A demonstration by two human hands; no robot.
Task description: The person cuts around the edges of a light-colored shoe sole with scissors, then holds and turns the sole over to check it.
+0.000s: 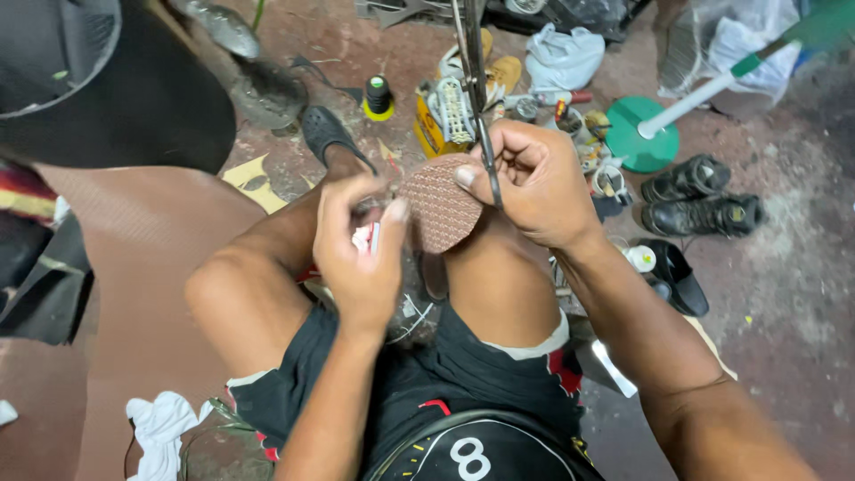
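Observation:
My right hand (534,183) grips a pair of long dark scissors (475,80) that point away from me, with its thumb pressed on a rounded brown textured rubber sole piece (439,207). My left hand (358,254) holds the left edge of that sole piece between thumb and fingers, and a small white and red object shows inside its grip. Both hands work above my bare knees, with the sole piece resting near my right knee.
A large brown rubber sheet (134,258) lies at left, a white rag (160,428) near my thigh. Ahead are a black thread spool (378,93), a yellow container (432,134), tan shoes (503,71). Black boots (699,200) and a green round base (643,134) lie right.

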